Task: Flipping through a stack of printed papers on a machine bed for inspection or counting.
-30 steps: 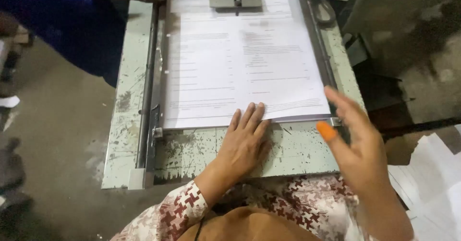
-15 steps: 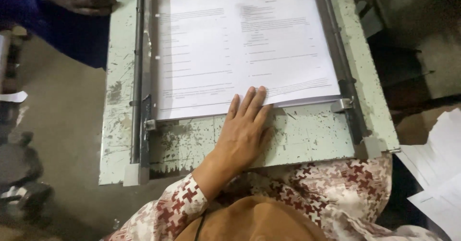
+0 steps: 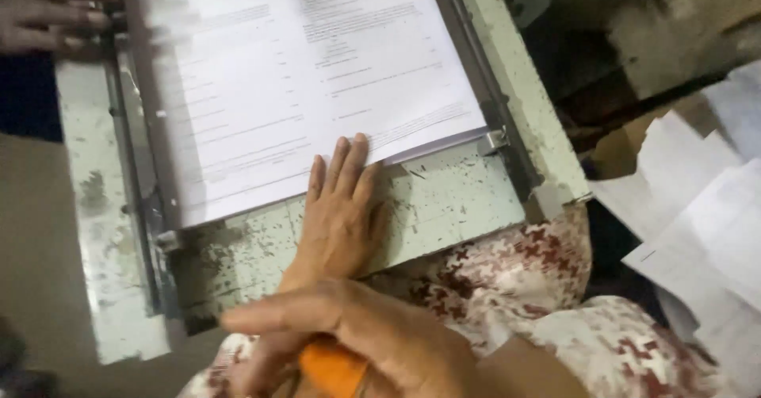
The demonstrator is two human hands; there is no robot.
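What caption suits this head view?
Left hand flat against a printed paper stack on a worn green table; right hand near.

Dim, flat indoor light, white printed paper stack (image 3: 317, 73) was brightest, motion blur smeared its left edge, near right hand (image 3: 349, 342) out of focus, corners dark

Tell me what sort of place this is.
Probably a print or bindery workshop: a printed paper stack lies on a worn cutter table between metal guide rails, with loose sheets piled beside it.
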